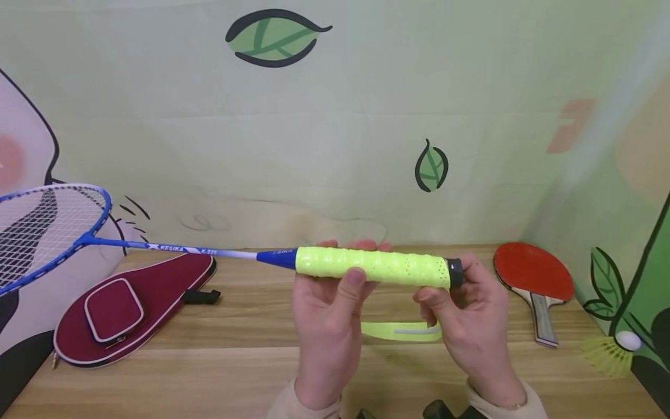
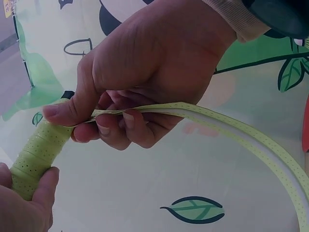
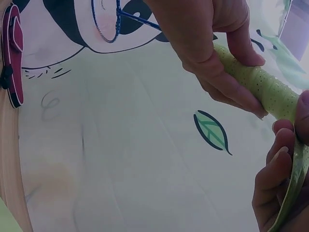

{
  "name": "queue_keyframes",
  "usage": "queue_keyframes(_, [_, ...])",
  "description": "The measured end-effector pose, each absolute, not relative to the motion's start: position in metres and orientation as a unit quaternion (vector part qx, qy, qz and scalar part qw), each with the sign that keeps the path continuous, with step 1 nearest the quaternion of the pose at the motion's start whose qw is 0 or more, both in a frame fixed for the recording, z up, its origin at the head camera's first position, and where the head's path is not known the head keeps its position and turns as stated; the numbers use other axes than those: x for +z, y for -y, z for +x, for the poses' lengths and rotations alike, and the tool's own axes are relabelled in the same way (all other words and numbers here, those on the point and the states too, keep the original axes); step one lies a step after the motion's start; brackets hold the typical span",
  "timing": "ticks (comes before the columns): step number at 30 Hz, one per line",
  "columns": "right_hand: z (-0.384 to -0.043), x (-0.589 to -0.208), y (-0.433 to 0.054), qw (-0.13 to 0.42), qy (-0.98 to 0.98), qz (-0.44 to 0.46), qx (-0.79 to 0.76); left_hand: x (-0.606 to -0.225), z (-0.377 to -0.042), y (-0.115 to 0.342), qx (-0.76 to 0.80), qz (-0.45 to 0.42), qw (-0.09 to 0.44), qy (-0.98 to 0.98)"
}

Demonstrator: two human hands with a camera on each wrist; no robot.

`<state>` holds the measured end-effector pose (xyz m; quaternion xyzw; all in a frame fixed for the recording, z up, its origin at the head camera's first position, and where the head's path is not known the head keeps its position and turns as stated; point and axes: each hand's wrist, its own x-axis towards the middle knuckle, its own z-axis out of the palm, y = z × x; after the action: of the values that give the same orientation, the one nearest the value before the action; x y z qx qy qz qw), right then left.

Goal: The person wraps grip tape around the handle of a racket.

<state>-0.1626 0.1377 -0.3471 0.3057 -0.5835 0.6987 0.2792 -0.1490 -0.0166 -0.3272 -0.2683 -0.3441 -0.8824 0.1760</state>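
A blue badminton racket (image 1: 180, 249) is held level in the head view, its strung head at the left edge. Yellow-green perforated grip tape (image 1: 377, 265) wraps its handle up to the black butt cap (image 1: 455, 272). My left hand (image 1: 327, 326) grips the wrapped handle from below, thumb lying along the near side. At the butt end, my right hand (image 1: 471, 326) pinches the tape between thumb and fingers. A loose length of overgrip tape (image 2: 227, 124) trails from those fingers in a curve, a pale strip running along it.
On the wooden table (image 1: 225, 372), a maroon paddle case (image 1: 162, 285) lies at left. A red table tennis paddle (image 1: 534, 273) and a yellow shuttlecock (image 1: 612, 352) are at right. Behind stands a backdrop (image 1: 366, 116) printed with leaves.
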Motion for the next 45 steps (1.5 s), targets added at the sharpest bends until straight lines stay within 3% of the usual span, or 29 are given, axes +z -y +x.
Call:
queue_keyframes(32, [-0.1643, -0.3465, -0.1436, 0.303, 0.544, 0.331, 0.710, -0.3276, -0.1501, 0.0153, -0.891, -0.195, 0.170, 0.372])
queue_keyframes(40, [-0.1624, -0.3466, -0.1443, 0.294, 0.556, 0.306, 0.715, -0.3285, -0.1504, 0.0135, -0.894, -0.295, 0.145, 0.305])
queue_keyframes(45, [-0.1641, -0.3462, -0.1436, 0.285, 0.548, 0.313, 0.721, -0.3271, -0.1482, 0.0141, -0.894, -0.293, 0.150, 0.305])
